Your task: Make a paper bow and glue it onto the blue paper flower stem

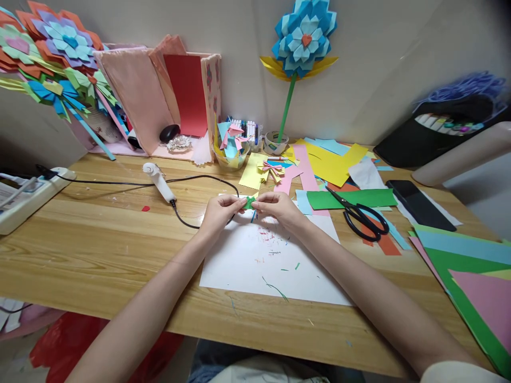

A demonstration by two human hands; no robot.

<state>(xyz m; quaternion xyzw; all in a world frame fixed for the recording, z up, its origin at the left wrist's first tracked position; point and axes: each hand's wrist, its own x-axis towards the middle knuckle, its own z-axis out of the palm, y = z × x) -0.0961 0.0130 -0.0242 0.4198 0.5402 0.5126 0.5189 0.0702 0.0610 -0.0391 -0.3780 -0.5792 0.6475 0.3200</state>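
Note:
A small folded piece of green paper [249, 202] is pinched between both hands, above the far part of a white sheet [247, 266]. My left hand [223, 213] grips its left side with thumb and forefinger. On its right side, the fingers of my right hand [277, 207] are closed the same way. The exact fold is too small to make out. Just beyond the hands lies a pink and yellow paper bow [272, 171]. Marker marks and thin green paper slivers [275, 289] are scattered over the white sheet.
Black scissors [365, 221] lie across a green strip [351, 199] at right, near a phone [420, 205] and coloured sheets [471, 266]. A corded white glue gun [159, 183] lies left. A blue paper flower [305, 40] stands at the back, beside a cup of paper pieces [231, 154].

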